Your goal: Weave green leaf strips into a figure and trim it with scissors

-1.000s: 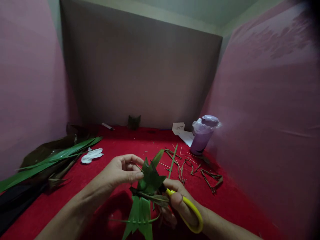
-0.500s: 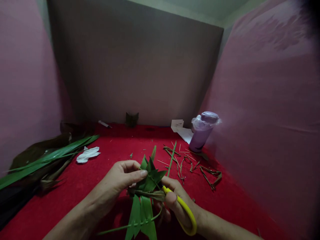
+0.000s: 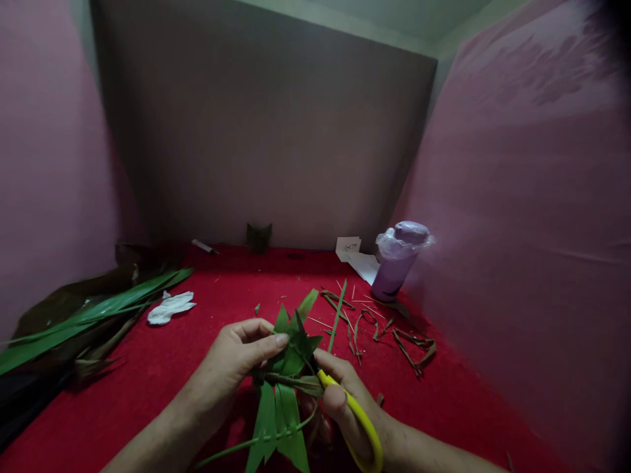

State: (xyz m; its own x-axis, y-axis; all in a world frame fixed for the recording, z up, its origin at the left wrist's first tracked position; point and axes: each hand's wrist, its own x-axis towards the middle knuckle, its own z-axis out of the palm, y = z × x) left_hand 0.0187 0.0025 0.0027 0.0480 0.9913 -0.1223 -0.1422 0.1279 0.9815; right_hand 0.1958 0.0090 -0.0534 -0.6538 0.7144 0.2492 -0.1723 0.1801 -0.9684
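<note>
In the head view a bundle of cut green leaves [image 3: 294,355] with pointed tips is held between my two hands. My left hand [image 3: 249,348] pinches its left side, thumb on top. Across the bundle runs a dried brown leaf strip [image 3: 296,383]. My right hand [image 3: 348,391] is closed around scissors with a yellow handle [image 3: 365,427], close against the bundle's right side; their blades are hidden. Below hang broad green leaf ends [image 3: 290,427], with a thin green stem [image 3: 236,449] threaded across them.
Long green leaves [image 3: 98,318] and a white crumpled tissue [image 3: 171,307] lie left on the red cloth [image 3: 236,282]. Dried leaf scraps [image 3: 417,348] and thin sticks lie right, before a purple bottle [image 3: 397,269] and white papers [image 3: 363,266]. Behind sits a small dark green leaf piece [image 3: 259,236].
The leaf bundle has turned slightly, so its upper right leaf shows wider. Both hands keep their hold, and the scissors have shifted a little left and down.
</note>
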